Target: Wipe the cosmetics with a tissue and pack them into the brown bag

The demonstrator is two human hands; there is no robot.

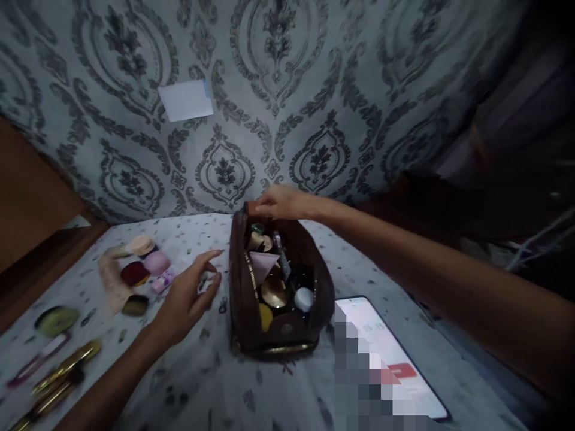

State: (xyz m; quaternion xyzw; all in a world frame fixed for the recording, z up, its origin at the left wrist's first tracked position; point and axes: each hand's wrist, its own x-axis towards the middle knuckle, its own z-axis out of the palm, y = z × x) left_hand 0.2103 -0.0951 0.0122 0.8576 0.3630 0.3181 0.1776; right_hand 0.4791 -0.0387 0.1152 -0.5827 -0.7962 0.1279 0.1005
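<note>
A dark brown zip makeup bag stands unzipped on the patterned cloth, its mouth facing up. My right hand reaches across and pinches the bag's far end at a lighter brown tab. Inside lie a gold round item, a white round-topped item, a pale pink flat piece and a yellow item. Left of the bag, my left hand hovers with its fingers apart, holding nothing. Deeper contents are dark and hard to make out.
Near my left hand are a pink sponge, a dark red sponge and a brush with dark bristles. Gold tubes lie at lower left. A lit phone lies right of the bag. A patterned wall rises behind.
</note>
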